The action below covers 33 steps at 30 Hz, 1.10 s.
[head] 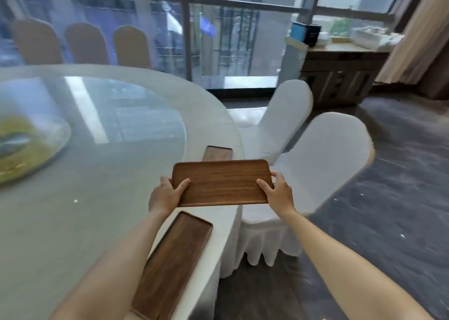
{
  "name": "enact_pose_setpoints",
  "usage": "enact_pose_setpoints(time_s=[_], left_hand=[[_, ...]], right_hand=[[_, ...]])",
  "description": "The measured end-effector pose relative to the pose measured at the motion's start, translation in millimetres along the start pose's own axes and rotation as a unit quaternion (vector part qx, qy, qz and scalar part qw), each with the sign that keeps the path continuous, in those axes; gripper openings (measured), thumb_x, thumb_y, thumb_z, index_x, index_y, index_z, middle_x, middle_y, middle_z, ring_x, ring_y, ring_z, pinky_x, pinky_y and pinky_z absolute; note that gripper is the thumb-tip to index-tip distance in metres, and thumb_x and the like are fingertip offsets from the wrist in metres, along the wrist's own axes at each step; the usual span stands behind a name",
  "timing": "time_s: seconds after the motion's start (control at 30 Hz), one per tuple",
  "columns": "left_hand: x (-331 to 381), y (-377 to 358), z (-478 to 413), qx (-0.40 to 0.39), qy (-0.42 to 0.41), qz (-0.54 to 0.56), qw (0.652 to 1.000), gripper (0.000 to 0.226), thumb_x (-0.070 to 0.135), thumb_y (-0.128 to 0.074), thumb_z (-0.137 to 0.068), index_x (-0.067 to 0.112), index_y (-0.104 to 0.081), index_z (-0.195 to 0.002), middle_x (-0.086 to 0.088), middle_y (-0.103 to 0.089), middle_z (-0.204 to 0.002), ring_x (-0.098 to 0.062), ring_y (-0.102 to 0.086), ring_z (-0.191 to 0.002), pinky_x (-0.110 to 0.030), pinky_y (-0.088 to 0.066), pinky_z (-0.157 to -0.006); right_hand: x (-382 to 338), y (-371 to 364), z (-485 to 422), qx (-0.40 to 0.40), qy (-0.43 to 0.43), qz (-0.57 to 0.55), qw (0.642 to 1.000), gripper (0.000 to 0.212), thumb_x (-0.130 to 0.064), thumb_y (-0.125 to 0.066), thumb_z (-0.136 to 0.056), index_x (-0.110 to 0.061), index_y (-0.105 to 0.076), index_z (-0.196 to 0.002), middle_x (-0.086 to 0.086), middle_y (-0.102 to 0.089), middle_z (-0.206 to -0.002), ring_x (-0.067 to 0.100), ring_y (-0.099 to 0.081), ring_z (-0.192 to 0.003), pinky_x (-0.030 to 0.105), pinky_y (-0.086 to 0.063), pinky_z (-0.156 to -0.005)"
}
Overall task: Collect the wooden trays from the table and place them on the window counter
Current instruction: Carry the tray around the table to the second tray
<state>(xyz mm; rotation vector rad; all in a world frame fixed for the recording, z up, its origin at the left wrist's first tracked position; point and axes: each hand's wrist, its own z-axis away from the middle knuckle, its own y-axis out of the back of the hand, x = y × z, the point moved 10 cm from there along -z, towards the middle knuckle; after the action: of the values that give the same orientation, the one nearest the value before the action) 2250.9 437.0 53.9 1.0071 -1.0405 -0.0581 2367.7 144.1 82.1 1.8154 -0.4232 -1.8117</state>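
Observation:
I hold a brown wooden tray (222,182) level above the table's right edge, my left hand (167,193) gripping its left end and my right hand (277,191) its right end. A second, darker wooden tray (175,261) lies on the table below my left forearm. A third tray (217,153) lies on the table just beyond the held one, partly hidden by it. The window counter (340,49) stands at the far right under the window.
The round white table (73,222) has a glass turntable (126,115) with a yellowish dish (26,147) at left. Two white-covered chairs (323,159) stand right of the table. Boxes (306,34) and white dishes (371,37) sit on the counter. A curtain (418,32) hangs at right.

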Motion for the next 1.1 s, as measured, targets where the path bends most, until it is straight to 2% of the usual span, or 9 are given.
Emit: enact_pose_setpoints(time_s=[0.1, 0.23, 0.3, 0.4, 0.57, 0.73, 0.83, 0.97, 1.1], left_hand=[[-32, 10, -14, 0.037, 0.061, -0.006, 0.997, 0.057, 0.048, -0.047, -0.09, -0.002, -0.045, -0.116, -0.024, -0.061, -0.118, -0.039, -0.057, -0.109, -0.042, -0.044, -0.089], [-74, 26, -14, 0.099, 0.15, -0.034, 0.983, 0.054, 0.046, -0.04, -0.094, -0.002, -0.045, -0.117, -0.023, -0.061, -0.118, -0.039, -0.058, -0.109, -0.042, -0.045, -0.087], [-92, 33, -6, 0.132, 0.196, -0.049, 0.97, 0.052, 0.045, -0.037, -0.095, -0.002, -0.045, -0.117, -0.023, -0.062, -0.116, -0.039, -0.059, -0.106, -0.042, -0.046, -0.084], [-112, 41, 17, 0.179, 0.271, -0.063, 0.944, 0.05, 0.042, -0.03, -0.098, -0.001, -0.045, -0.119, -0.023, -0.062, -0.116, -0.039, -0.059, -0.106, -0.042, -0.047, -0.083], [-126, 37, 73, 0.236, 0.373, -0.075, 0.894, 0.043, 0.034, -0.023, -0.1, -0.001, -0.046, -0.112, -0.025, -0.064, -0.109, -0.041, -0.059, -0.102, -0.041, -0.045, -0.078], [-140, 17, 136, 0.25, 0.449, -0.086, 0.854, 0.041, 0.032, -0.02, -0.101, 0.001, -0.046, -0.112, -0.025, -0.064, -0.108, -0.04, -0.059, -0.101, -0.041, -0.045, -0.08], [-152, 2, 170, 0.244, 0.479, -0.098, 0.837, 0.04, 0.031, -0.019, -0.101, 0.002, -0.045, -0.111, -0.023, -0.066, -0.104, -0.04, -0.061, -0.097, -0.041, -0.047, -0.078], [-166, -16, 200, 0.232, 0.5, -0.104, 0.828, 0.039, 0.032, -0.018, -0.101, 0.006, -0.045, -0.113, -0.015, -0.067, -0.097, -0.032, -0.065, -0.086, -0.037, -0.051, -0.068], [-177, -26, 211, 0.211, 0.502, -0.109, 0.832, 0.037, 0.031, -0.019, -0.101, 0.007, -0.045, -0.115, -0.01, -0.062, -0.088, -0.022, -0.056, -0.072, -0.031, -0.046, -0.062]], right_hand=[[-13, -45, -40, -0.068, 0.028, 0.007, 0.997, 0.044, -0.03, -0.058, -0.089, -0.007, -0.047, -0.126, 0.015, -0.064, -0.117, 0.031, -0.06, -0.106, 0.031, -0.044, -0.082], [-33, -111, -78, -0.164, 0.074, 0.027, 0.983, 0.049, -0.03, -0.059, -0.088, -0.007, -0.045, -0.129, 0.016, -0.062, -0.12, 0.032, -0.057, -0.11, 0.04, -0.046, -0.093], [-42, -143, -91, -0.215, 0.101, 0.028, 0.971, 0.05, -0.029, -0.059, -0.088, -0.007, -0.045, -0.13, 0.016, -0.061, -0.121, 0.031, -0.055, -0.113, 0.038, -0.044, -0.095], [-54, -185, -99, -0.299, 0.136, 0.033, 0.944, 0.048, -0.028, -0.059, -0.089, -0.006, -0.045, -0.13, 0.015, -0.061, -0.121, 0.029, -0.054, -0.114, 0.03, -0.04, -0.088], [-62, -228, -88, -0.407, 0.186, 0.045, 0.893, 0.045, -0.031, -0.055, -0.091, -0.008, -0.046, -0.129, 0.018, -0.062, -0.116, 0.03, -0.057, -0.107, 0.03, -0.041, -0.08], [-48, -255, -56, -0.474, 0.216, 0.086, 0.849, 0.037, -0.029, -0.038, -0.098, -0.01, -0.046, -0.128, 0.022, -0.064, -0.11, 0.034, -0.059, -0.101, 0.037, -0.045, -0.078], [-36, -268, -31, -0.5, 0.248, 0.132, 0.819, 0.035, -0.027, -0.031, -0.1, -0.008, -0.047, -0.125, 0.019, -0.065, -0.103, 0.029, -0.057, -0.085, 0.036, -0.045, -0.072], [-20, -276, -4, -0.51, 0.289, 0.191, 0.788, 0.034, -0.026, -0.026, -0.1, -0.008, -0.051, -0.115, 0.006, -0.058, -0.086, 0.025, -0.053, -0.076, 0.033, -0.039, -0.065], [-6, -279, 9, -0.528, 0.287, 0.222, 0.768, 0.035, -0.026, -0.023, -0.099, -0.007, -0.051, -0.108, 0.011, -0.063, -0.088, 0.024, -0.058, -0.072, 0.034, -0.047, -0.057]])
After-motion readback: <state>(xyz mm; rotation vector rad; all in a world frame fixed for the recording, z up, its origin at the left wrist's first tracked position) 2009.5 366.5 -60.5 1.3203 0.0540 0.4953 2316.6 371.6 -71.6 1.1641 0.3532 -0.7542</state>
